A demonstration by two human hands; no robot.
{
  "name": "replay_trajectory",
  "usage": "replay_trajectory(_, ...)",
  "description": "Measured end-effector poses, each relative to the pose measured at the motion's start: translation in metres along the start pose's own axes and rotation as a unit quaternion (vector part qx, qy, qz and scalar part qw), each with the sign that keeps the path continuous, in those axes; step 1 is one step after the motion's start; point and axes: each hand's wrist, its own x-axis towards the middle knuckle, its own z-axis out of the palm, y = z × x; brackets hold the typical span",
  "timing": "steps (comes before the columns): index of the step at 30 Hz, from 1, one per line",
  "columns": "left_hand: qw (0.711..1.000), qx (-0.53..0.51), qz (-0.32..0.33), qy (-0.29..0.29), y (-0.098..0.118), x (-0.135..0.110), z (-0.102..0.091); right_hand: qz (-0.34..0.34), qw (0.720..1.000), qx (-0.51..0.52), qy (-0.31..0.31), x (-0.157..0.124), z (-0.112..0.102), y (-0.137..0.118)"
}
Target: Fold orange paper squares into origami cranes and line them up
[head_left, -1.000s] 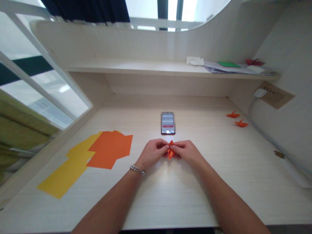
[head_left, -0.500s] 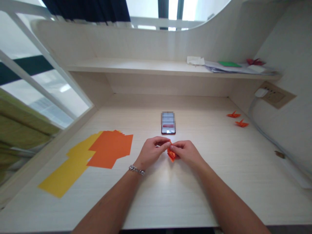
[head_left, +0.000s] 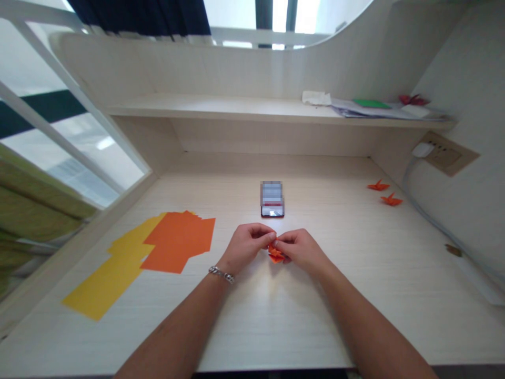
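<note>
A small folded orange paper piece (head_left: 275, 253) sits between my two hands just above the desk (head_left: 276, 316). My left hand (head_left: 246, 246), with a metal bracelet at the wrist, pinches its left side with closed fingers. My right hand (head_left: 302, 250) pinches its right side, fingers closed too. Most of the paper is hidden by my fingertips. A phone (head_left: 272, 199) with a lit screen lies flat just beyond my hands.
Loose orange sheets (head_left: 179, 241) overlap yellow sheets (head_left: 106, 279) at the left of the desk. Two small orange folded figures (head_left: 384, 192) lie at the far right near a wall socket (head_left: 437, 152) and cable. The shelf (head_left: 236, 108) above holds papers and a red folded figure (head_left: 412, 100).
The orange paper's upright tip has been folded down; it now sits lower and flatter between my fingers. Both hands stay in nearly the same place.
</note>
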Motion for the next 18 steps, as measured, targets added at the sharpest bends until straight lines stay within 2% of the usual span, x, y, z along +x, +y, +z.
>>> replay_trajectory(11,1.0,-0.017,-0.013,0.014,0.0037,-0.0011,-0.0018,-0.001,1.0,0.006,-0.013,0.0,0.0026,0.0015)
replay_trajectory(18,0.996,-0.082,-0.015,0.008,0.0037,-0.0025,0.0026,-0.03,0.999,0.009,-0.029,0.0001,0.0021,0.0028)
